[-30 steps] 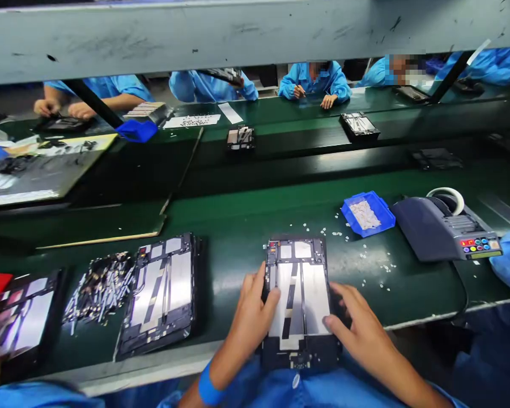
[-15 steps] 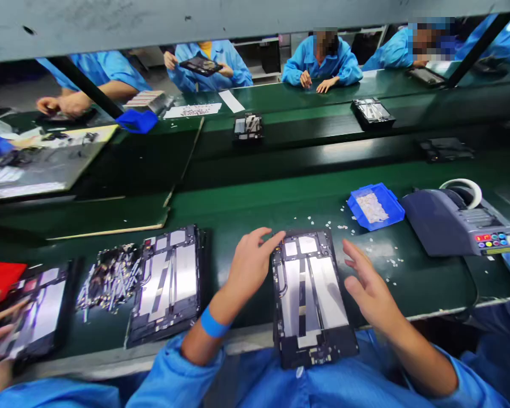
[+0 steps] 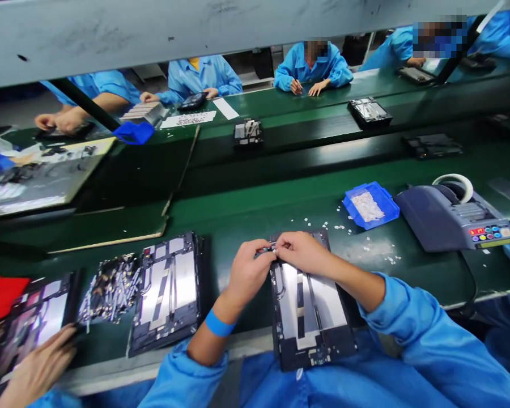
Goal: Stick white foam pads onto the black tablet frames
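Pinching together, left hand point(image 3: 247, 272) and right hand point(image 3: 301, 253) meet at the tablet frame's point(image 3: 310, 317) top edge, each grip closed on a tiny part point(image 3: 272, 249).

Both hands, left hand point(image 3: 246, 272) and right hand point(image 3: 301, 252), now meet at the tablet frame's point(image 3: 310, 317) top edge, fingers pinching there instead of spread apart.

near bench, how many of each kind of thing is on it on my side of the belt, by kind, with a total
Open tablet chassis: 3, one under both hands, one left of it, one at the far left
Blue parts bin: 1
Tape dispenser: 1
Pile of small metal parts: 1
Total: 6
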`<action>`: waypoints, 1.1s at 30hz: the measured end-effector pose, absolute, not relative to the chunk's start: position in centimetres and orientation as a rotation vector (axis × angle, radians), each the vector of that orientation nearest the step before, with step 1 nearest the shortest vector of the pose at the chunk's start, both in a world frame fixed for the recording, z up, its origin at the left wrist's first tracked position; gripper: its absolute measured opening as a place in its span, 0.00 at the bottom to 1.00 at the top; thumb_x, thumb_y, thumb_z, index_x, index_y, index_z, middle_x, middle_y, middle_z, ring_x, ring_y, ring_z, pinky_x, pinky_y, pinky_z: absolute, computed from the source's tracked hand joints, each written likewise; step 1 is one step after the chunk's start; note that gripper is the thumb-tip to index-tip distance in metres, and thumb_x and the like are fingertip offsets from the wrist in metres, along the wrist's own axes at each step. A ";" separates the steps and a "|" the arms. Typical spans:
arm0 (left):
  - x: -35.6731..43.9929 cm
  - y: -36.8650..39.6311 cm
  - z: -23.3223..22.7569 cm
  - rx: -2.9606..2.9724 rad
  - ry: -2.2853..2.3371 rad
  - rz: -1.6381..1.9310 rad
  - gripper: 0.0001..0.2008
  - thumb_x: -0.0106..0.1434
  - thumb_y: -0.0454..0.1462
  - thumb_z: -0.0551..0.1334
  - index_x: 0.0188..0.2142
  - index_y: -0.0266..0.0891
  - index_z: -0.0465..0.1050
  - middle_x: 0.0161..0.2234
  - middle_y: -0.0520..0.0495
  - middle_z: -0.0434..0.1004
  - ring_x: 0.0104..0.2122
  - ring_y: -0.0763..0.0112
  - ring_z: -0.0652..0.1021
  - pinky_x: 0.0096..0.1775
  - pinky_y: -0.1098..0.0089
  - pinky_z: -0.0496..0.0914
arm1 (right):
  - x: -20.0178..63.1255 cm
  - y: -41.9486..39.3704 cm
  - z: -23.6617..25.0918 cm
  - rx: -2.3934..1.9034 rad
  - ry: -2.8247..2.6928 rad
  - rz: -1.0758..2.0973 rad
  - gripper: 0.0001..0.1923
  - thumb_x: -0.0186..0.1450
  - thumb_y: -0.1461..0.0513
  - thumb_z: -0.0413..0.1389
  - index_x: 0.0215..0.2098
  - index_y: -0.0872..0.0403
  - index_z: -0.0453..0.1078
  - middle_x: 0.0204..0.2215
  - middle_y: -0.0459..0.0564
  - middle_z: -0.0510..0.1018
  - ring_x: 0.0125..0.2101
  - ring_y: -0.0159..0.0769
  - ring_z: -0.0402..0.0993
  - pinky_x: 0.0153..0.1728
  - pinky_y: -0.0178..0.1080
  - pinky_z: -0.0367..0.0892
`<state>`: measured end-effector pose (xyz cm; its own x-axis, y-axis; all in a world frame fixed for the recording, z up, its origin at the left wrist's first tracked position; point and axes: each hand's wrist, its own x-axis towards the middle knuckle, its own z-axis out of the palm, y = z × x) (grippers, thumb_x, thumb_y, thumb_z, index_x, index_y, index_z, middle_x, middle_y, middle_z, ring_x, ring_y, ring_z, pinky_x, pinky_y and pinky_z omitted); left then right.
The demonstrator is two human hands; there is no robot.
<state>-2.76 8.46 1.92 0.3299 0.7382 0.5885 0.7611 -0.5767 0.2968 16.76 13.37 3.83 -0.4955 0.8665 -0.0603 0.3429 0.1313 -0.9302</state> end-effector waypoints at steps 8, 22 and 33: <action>0.1 5.6 2.3 -2.269 -2.565 -1.634 0.11 0.62 0.38 0.64 0.43 0.39 0.79 0.34 0.47 0.82 0.33 0.67 0.79 0.37 0.68 0.73 | 17.1 12.1 3.7 -1.153 -1.919 1.210 0.05 0.65 0.67 0.59 0.32 0.54 0.75 0.26 0.41 0.77 0.27 0.29 0.71 0.30 0.31 0.60; 1.1 5.0 2.8 -2.213 -2.337 -1.513 0.05 0.64 0.36 0.64 0.34 0.42 0.80 0.31 0.50 0.83 0.33 0.66 0.80 0.38 0.67 0.73 | 17.4 9.6 2.6 -1.011 -2.200 0.302 0.09 0.73 0.65 0.54 0.43 0.55 0.77 0.36 0.51 0.83 0.39 0.40 0.79 0.45 0.40 0.70; 1.2 5.0 3.0 -2.345 -2.087 -1.376 0.07 0.66 0.34 0.62 0.34 0.43 0.79 0.31 0.49 0.82 0.34 0.65 0.78 0.38 0.66 0.70 | 16.8 10.1 2.2 -1.095 -2.280 0.251 0.08 0.70 0.65 0.56 0.33 0.53 0.74 0.29 0.49 0.80 0.33 0.38 0.76 0.39 0.38 0.65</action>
<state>1.23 5.04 3.00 -0.0422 0.9295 0.3663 0.7029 -0.2330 0.6721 16.78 10.15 2.16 -0.4869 0.7610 0.4286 0.6497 0.6436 -0.4046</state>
